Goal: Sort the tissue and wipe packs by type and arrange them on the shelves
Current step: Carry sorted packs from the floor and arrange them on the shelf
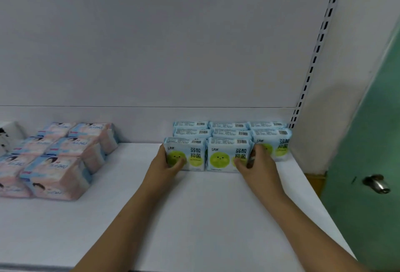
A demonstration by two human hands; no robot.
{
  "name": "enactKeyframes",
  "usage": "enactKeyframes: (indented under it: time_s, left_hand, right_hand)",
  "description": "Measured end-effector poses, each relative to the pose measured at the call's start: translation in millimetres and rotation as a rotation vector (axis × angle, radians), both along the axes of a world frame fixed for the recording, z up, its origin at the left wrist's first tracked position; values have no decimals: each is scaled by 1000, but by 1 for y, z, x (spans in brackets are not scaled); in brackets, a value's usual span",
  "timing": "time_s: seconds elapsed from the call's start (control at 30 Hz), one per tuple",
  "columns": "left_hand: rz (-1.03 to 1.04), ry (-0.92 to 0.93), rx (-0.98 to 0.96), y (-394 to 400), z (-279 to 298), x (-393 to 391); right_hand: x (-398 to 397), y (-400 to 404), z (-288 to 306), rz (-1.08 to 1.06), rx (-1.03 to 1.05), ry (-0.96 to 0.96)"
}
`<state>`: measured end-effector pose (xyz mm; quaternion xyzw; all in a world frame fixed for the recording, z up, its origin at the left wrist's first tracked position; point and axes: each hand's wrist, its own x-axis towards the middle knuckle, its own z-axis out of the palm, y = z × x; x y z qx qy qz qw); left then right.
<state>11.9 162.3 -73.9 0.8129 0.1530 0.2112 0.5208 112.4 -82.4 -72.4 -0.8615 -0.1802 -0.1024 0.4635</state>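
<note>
Head view: left hand (166, 163) and right hand (257, 162) clasp the front blue wipe packs (206, 154); behind them, filled rows; left, pink packs (56, 154) grouped. Sorting appears nearly complete.

blue wipe packs (229, 154), shelf's back right corner: "弱酸抑菌" in dark type on fronts, barcodes on tops | pink tissue packs (58, 172), shelf's left edge: print blurred, unreadable

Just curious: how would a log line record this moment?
left hand: grips front-left blue pack | right hand: grips front-middle blue pack | pink packs: grouped left
</note>
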Motion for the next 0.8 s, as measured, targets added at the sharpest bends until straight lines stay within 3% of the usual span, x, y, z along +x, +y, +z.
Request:
enactKeyframes:
  time_s: [0.3, 0.8]
  left_hand:
    - [11, 24, 75, -11, 2, 2]
    - [-4, 25, 60, -9, -2, 4]
  right_hand:
    - [3, 0, -9, -79, 34, -135]
    - [7, 0, -15, 80, 155, 33]
